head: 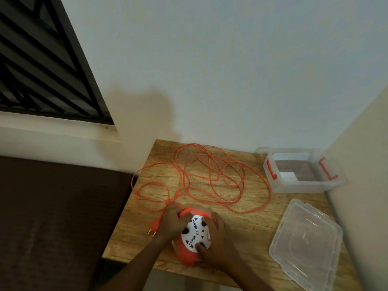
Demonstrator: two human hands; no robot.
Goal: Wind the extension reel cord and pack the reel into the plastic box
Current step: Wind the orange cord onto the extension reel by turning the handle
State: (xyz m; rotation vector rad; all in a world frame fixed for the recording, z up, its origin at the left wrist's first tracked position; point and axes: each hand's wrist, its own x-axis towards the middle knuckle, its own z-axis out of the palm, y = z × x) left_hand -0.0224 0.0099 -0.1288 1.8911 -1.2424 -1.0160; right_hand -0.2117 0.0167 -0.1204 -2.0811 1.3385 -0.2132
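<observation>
The reel [194,235] is round, orange on the outside with a white face full of little plug holes. It sits on the near part of a wooden table [247,232], close to the front edge.

Two hands hold it. The left hand [171,222] wraps its fingers around the left side of the reel. The right hand [216,238] curls over the right side, and its thumb presses on the white face near the bottom.

The orange cord [210,177] is not wound up. It lies all over the back and middle of the table in big, messy loops that cross each other. One loop hangs a little past the left edge of the table. The cord comes back to the reel between the hands. Its orange plug [155,226] lies flat on the table just left of the left hand, with two metal pins pointing toward the front edge.

The clear plastic box [302,171] stands open at the far right corner of the table, well apart from the reel. It has an orange clip on each end. Something small and white lies inside it. The clear lid [306,242] lies flat on the table's right side, in front of the box.

Behind the table is a pale wall. To the left is a dark window with bars [42,59], and below it something dark brown [52,217].
</observation>
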